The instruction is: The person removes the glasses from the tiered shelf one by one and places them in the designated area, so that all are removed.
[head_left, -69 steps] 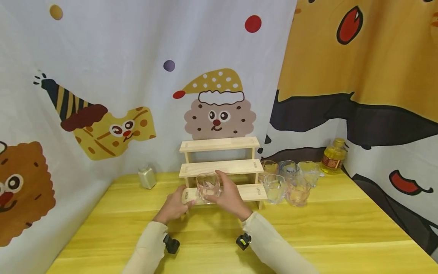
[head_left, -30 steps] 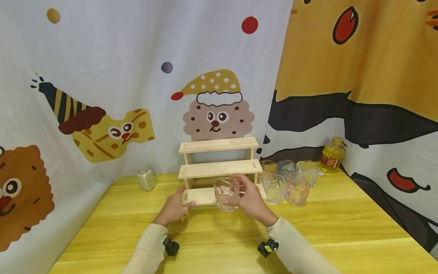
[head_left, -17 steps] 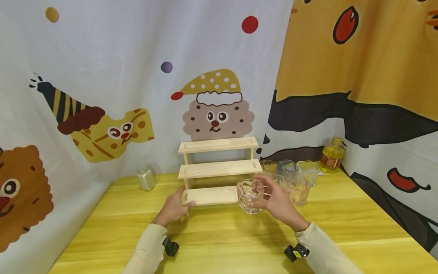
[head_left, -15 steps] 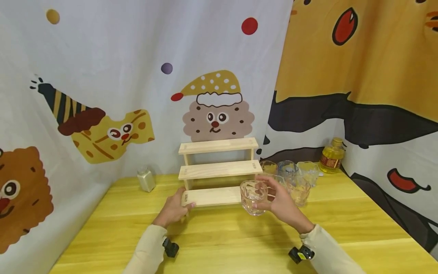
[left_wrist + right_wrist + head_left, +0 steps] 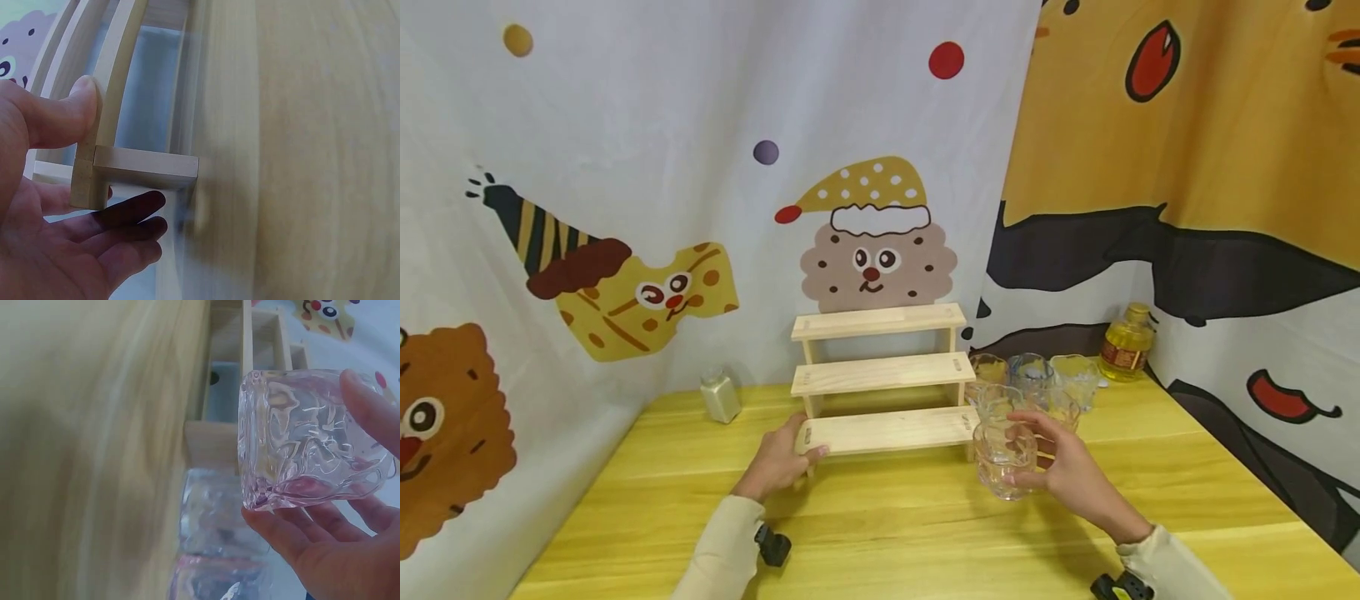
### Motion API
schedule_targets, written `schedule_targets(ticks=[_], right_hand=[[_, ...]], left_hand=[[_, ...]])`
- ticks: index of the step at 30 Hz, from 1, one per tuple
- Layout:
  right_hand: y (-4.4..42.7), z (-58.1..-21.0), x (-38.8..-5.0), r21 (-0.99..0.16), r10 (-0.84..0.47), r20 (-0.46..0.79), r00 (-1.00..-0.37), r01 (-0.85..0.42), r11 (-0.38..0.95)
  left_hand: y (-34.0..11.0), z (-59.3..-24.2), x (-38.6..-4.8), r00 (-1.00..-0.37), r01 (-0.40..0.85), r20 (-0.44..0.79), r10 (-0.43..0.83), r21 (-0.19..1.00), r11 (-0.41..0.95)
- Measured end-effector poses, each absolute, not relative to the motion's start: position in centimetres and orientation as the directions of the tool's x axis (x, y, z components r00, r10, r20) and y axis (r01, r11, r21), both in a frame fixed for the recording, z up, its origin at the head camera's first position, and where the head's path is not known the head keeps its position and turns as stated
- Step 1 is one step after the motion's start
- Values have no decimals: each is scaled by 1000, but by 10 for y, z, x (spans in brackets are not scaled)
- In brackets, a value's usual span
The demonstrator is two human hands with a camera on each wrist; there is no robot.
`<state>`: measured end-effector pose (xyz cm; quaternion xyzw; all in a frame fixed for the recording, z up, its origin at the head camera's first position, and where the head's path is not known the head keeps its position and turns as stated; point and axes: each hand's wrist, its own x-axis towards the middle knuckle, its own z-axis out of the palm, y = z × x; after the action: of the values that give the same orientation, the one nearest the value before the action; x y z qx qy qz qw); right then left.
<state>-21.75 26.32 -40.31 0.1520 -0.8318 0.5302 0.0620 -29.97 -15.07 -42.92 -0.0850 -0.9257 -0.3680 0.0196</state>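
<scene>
My right hand [image 5: 1078, 479] holds a clear, faintly pink glass tumbler [image 5: 998, 458] with wavy sides. Thumb and fingers go round it in the right wrist view, where the tumbler [image 5: 312, 437] hangs beside the end of the rack, off the table. A three-tier wooden display rack [image 5: 887, 432] stands in the middle, its tiers bare. My left hand [image 5: 777, 460] grips the left end of the lowest tier. In the left wrist view the thumb of the left hand [image 5: 69, 250] presses on the plank [image 5: 115, 81], with the fingers underneath.
Several glass tumblers [image 5: 1078, 379] in clear, pink and bluish tints cluster right of the rack, partly behind my right hand. A bottle of yellow oil [image 5: 1126, 346] stands at the back right corner. A small jar [image 5: 720, 396] sits left of the rack. Printed curtains [image 5: 880, 100] hang behind.
My right hand has carried the tumbler from over the lowest tier rightward and nearer to me, past the rack's right end. My left hand keeps its grip on the rack.
</scene>
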Motion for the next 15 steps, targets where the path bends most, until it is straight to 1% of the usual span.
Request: schedule_targets(ticks=[2, 7, 15], right_hand=[[270, -405, -216, -874, -189, 257, -948, -311, 373], [287, -408, -212, -873, -191, 250, -949, -306, 380], [312, -405, -206, -841, -151, 207, -967, -255, 478]], left_hand=[[-151, -430, -300, -985, 167, 93, 142, 681, 713], [-150, -430, -300, -987, 155, 84, 134, 689, 708], [-150, -430, -301, -987, 159, 82, 142, 682, 714]])
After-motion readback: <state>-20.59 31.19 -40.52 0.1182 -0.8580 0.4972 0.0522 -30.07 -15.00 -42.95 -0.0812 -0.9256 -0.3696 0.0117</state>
